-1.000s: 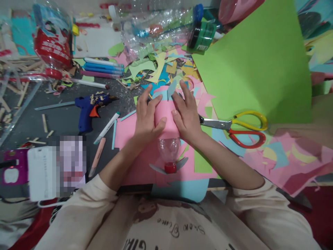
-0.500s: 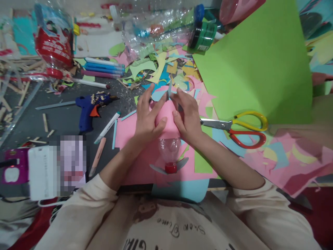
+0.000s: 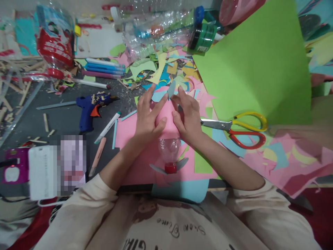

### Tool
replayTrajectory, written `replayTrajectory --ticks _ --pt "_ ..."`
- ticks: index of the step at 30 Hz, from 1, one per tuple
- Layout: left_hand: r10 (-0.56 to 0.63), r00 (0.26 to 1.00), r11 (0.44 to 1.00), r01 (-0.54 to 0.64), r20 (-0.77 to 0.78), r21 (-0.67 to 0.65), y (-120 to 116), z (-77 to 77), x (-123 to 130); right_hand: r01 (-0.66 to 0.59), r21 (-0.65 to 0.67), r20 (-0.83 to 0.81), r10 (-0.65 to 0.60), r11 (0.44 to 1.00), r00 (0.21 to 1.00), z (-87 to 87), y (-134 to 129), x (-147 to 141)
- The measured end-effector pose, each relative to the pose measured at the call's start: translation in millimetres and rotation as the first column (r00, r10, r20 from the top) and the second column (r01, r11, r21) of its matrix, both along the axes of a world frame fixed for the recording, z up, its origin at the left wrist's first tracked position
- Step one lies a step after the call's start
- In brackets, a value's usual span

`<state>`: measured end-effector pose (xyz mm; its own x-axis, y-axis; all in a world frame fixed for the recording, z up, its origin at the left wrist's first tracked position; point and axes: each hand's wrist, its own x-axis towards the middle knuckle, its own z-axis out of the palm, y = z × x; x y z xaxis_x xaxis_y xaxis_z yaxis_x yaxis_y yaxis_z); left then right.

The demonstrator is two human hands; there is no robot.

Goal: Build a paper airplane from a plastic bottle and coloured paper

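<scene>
A clear plastic bottle [image 3: 169,149] lies with its red cap [image 3: 170,168] toward me and pink paper [image 3: 168,116] wrapped around its body. My left hand [image 3: 148,116] grips the wrapped part from the left, thumb on top and fingers stretched toward the far end. From the right, my right hand [image 3: 187,113] holds the same part, its thumb against the paper. A small grey-blue paper piece [image 3: 171,89] stands up at the far end, between both index fingertips; whether they touch it is hard to tell. Grey-blue paper pieces [image 3: 183,163] flank the cap.
Scissors [image 3: 229,126] with yellow and red handles lie right of my hand. To the left are a blue glue gun [image 3: 87,107] and markers [image 3: 108,127]. Paper scraps [image 3: 156,69], clear bottles [image 3: 161,24] and a large green sheet [image 3: 257,66] lie beyond.
The grey-blue piece at the far end has turned, showing a wider face and leaning right. My right fingers have shifted slightly; my left hand and the bottle stay almost in place.
</scene>
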<state>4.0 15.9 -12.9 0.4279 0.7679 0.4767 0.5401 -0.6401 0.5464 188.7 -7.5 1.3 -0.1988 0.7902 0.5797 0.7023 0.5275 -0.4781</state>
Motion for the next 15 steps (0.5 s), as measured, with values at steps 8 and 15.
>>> replayTrajectory --ticks 8,15 --pt "0.027 0.999 1.000 -0.027 -0.042 0.003 -2.2 2.2 1.7 0.003 -0.050 0.038 -0.001 0.999 0.999 -2.0 -0.2 1.1" --pt "0.004 1.000 1.000 -0.005 -0.028 -0.012 -0.6 1.0 1.3 -0.021 -0.052 0.004 0.021 0.998 1.000 -5.6 1.4 2.1"
